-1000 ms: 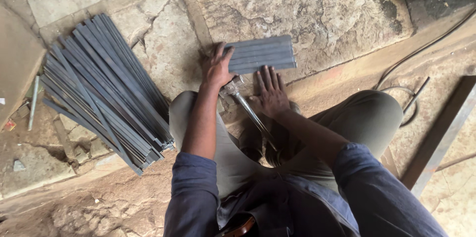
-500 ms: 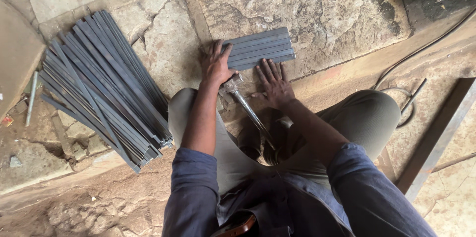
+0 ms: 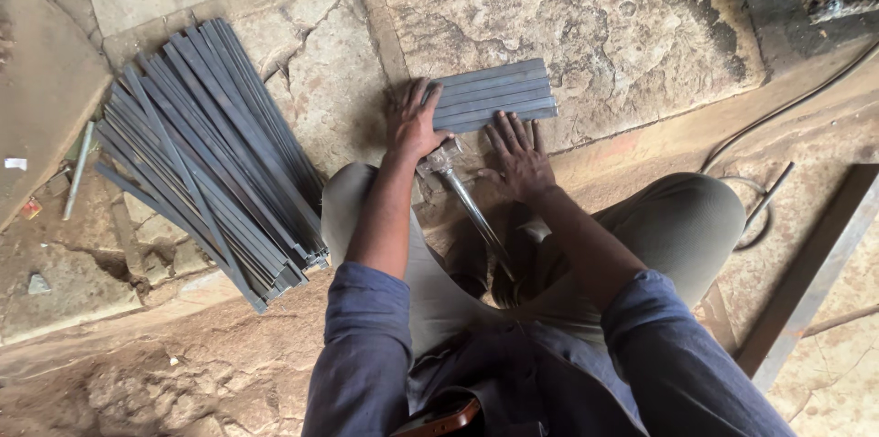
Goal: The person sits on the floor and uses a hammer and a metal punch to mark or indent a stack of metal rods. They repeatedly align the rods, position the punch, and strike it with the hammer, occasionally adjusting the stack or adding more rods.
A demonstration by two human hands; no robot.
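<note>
I squat on a stone floor. A short row of grey metal strips [image 3: 494, 94] lies flat side by side in front of my knees. My left hand [image 3: 413, 120] rests spread against the row's left end. My right hand [image 3: 520, 155] lies flat, fingers apart, against its near edge. Between my hands a hammer [image 3: 461, 192] lies on the floor, its head near my left thumb and its shiny handle running back toward me. Neither hand grips anything.
A large pile of long grey metal strips [image 3: 206, 149] lies to the left. A thin rod [image 3: 78, 170] sits further left by a stone slab. A cable [image 3: 778, 117] and a metal bar [image 3: 810, 277] lie on the right.
Both hands have shifted slightly along the short strips, squaring the row; the view has moved a little. The hammer has stayed where it was.
</note>
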